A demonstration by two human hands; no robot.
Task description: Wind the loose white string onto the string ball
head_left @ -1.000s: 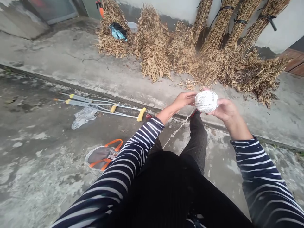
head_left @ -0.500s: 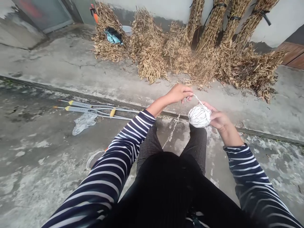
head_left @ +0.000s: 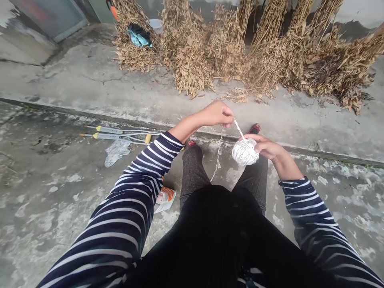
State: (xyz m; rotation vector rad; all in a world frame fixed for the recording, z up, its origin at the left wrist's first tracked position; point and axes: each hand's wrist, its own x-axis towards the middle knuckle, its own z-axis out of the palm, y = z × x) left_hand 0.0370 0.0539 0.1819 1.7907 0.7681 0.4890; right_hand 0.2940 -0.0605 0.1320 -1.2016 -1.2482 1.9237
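Observation:
My right hand (head_left: 265, 147) is wrapped round a white ball of wound string (head_left: 244, 152), held above my knees. My left hand (head_left: 215, 113) is closed in a pinch on the loose string end (head_left: 238, 129), which runs taut from the ball up to its fingers. A second strand (head_left: 218, 154) hangs down from the left hand between my legs. Both arms wear dark sleeves with white stripes.
Bundles of dry brown leafy stalks (head_left: 240, 52) lean on the far wall. A pair of crutches (head_left: 120, 134) and a clear plastic bag (head_left: 117, 151) lie on the wet concrete at left. An orange and white bag (head_left: 165, 199) lies by my left elbow.
The ball has come down and toward me in my right hand. My left hand has left the ball and drawn a length of string up out of it.

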